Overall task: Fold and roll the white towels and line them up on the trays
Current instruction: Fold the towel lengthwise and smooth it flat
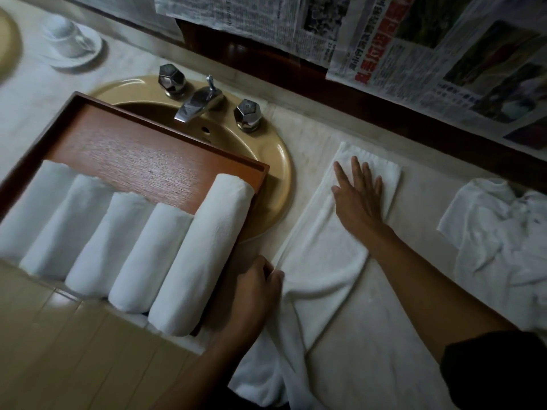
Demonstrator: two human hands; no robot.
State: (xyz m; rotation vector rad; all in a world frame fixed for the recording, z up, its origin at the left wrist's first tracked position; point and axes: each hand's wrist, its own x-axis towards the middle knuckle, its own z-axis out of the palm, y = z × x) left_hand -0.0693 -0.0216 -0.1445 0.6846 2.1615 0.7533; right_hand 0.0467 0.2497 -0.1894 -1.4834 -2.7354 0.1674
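Five rolled towels [165, 255] side by side on 1 tray [133, 149] over sink [278, 173]; on worktop [429, 179] beside it, 1 folded towel [319, 253] w/ right grip [359, 193] spread flat on far end, left grip [257, 279] pinching near edge; 1 crumpled towel heap [497, 232] farther right.

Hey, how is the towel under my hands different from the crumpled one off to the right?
The folded towel lies flat in a long strip; the crumpled towel sits bunched in a heap. The right hand presses flat on the folded towel and the left hand grips its edge; nothing touches the crumpled towel. Both are white and lie on the counter.
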